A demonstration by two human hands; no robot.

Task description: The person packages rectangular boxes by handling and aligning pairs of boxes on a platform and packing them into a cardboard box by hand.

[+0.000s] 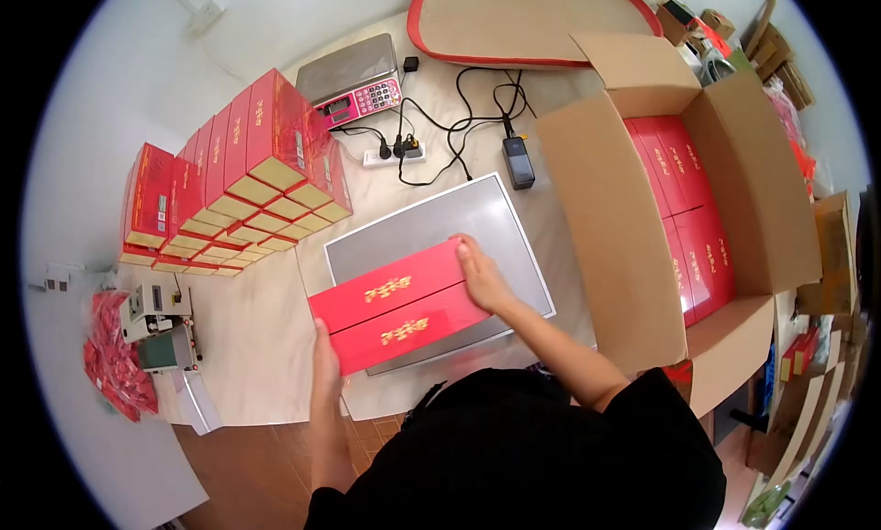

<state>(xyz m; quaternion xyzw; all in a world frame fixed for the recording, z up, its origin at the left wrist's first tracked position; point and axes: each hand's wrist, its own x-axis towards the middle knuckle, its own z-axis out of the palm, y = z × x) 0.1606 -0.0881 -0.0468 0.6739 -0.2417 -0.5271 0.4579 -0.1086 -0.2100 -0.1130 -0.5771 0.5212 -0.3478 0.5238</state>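
A pair of long red boxes (395,301) with gold lettering lies side by side between my two hands. My left hand (326,351) grips their left end, thumb up along the edge. At the opposite end, my right hand (482,278) wraps its fingers round the upper right corner. Beneath the boxes is a grey panel with a white rim (477,213), partly covered by them. An open cardboard carton (610,227) stands to the right, holding several similar red boxes (684,172) in two rows.
Many red boxes with cream ends are stacked (234,172) on the left. Behind are a weighing scale (349,71), a power strip (395,156), black cables and a dark power bank (518,163). A small machine (161,319) and red plastic wrapping (119,365) sit far left.
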